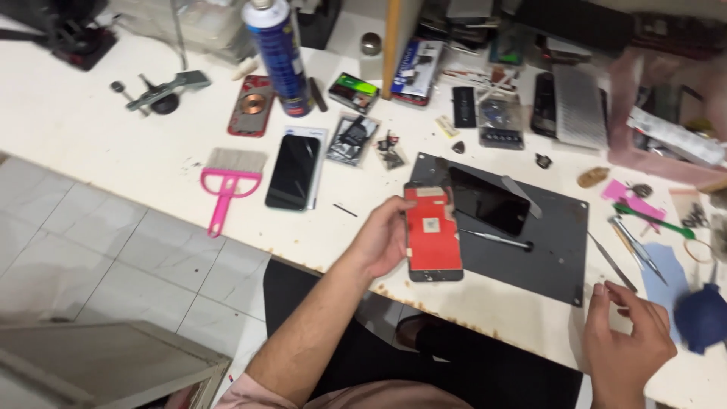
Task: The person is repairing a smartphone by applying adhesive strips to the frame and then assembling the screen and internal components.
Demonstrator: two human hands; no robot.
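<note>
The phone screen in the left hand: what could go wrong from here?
The left hand grips the phone screen only by one side, over the table edge, so it might slip to the floor. The screwdriver lying beside it could scratch the screen if it is set down there. The right hand is near the blue blower and might knock it off.

Near edge of the white table (pixel 91 144): bare strip at the left, up to the pink brush (pixel 227 182) and the dark phone (pixel 293 171) beside it. Far edge crowded: blue spray can (pixel 274 53), red phone back (pixel 252 104), small boxes (no clear lane between them). Dark mat (pixel 553 242) near the right end: lower right part bare; upper left taken by a black phone (pixel 488 201) and a thin metal tool (pixel 496 240). Right corner blocked by tweezers (pixel 636 242) and a blue blower (pixel 700 318).
</note>
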